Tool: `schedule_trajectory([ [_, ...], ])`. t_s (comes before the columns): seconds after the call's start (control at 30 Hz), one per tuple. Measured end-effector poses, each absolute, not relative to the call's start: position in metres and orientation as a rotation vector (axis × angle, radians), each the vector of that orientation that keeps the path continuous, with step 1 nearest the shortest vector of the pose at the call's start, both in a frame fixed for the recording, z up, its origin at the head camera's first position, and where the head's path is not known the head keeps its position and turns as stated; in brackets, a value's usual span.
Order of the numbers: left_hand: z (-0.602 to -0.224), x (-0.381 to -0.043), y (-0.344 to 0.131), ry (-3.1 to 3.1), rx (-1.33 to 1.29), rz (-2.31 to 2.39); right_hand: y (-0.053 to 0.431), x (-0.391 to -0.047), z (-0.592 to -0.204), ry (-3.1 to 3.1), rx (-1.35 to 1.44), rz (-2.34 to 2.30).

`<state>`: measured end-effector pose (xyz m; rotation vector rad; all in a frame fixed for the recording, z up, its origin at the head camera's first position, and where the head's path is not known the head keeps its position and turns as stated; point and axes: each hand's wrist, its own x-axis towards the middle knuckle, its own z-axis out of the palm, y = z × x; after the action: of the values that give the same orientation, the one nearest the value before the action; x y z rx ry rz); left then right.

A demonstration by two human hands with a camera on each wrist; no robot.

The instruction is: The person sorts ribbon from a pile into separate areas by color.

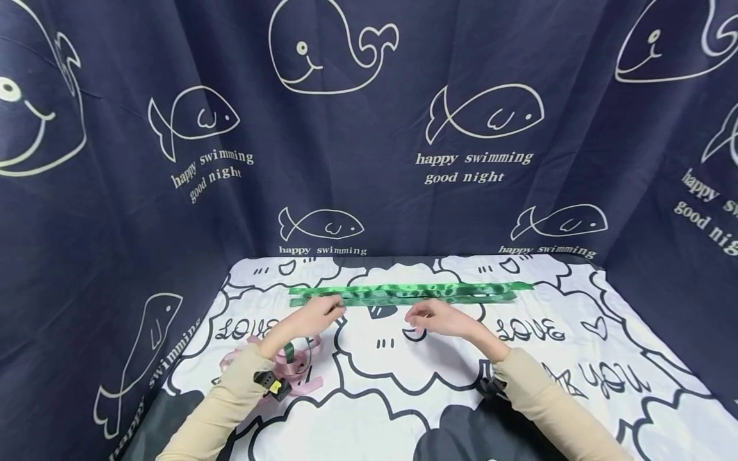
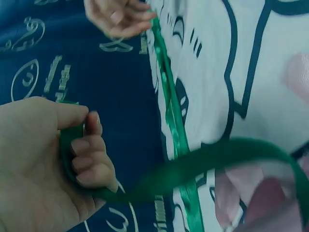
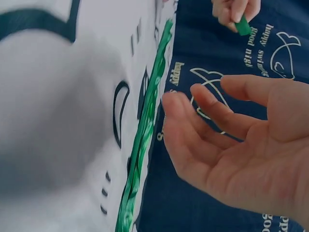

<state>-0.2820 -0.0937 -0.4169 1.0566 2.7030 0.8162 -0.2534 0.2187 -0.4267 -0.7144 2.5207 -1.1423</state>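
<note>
My left hand (image 1: pixel 316 315) pinches the end of a dark green ribbon (image 2: pixel 193 166) between thumb and forefinger, the other fingers curled over it. From the hand the ribbon loops loosely across the left wrist view toward the pink ribbons (image 1: pixel 305 386) beside the left forearm. My right hand (image 1: pixel 442 318) hovers over the cloth with loosely bent fingers and nothing in it, as the right wrist view also shows. Just beyond both hands, long green ribbons (image 1: pixel 403 294) lie side by side, stretched left to right across the cloth.
A white cloth (image 1: pixel 369 371) with black cartoon outlines and lettering covers the table. Dark blue curtains (image 1: pixel 380 186) printed with fish and whales stand behind it and at both sides. The pink ribbon tangle, partly hidden by the left sleeve, has dark green ribbon (image 1: pixel 289 351) in it.
</note>
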Motion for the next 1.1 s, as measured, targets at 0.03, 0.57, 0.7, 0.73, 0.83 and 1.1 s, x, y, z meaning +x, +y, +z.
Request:
schedule_trajectory([
  [0.03,-0.418,-0.28,-0.09,2.705,1.066,0.797,0.217,-0.253,-0.426,2.478,-0.706,-1.175],
  [0.57,-0.422,-0.259,-0.042,2.706,1.227,0.597,0.168,-0.254,-0.418,2.135,-0.51,-1.504],
  [0.7,-0.425,-0.259,-0.041,2.616,1.226,0.737,0.166,-0.254,-0.419,2.18,-0.47,-1.564],
  [0.73,-0.425,-0.26,-0.041,2.577,1.216,0.802,0.167,-0.254,-0.419,2.201,-0.471,-1.561],
  [0.83,-0.426,-0.262,-0.045,2.444,1.173,1.018,0.172,-0.255,-0.415,2.254,-0.491,-1.531],
  [1.1,-0.43,-0.278,-0.074,2.258,1.081,1.354,0.202,-0.264,-0.405,2.311,-0.541,-1.515],
])
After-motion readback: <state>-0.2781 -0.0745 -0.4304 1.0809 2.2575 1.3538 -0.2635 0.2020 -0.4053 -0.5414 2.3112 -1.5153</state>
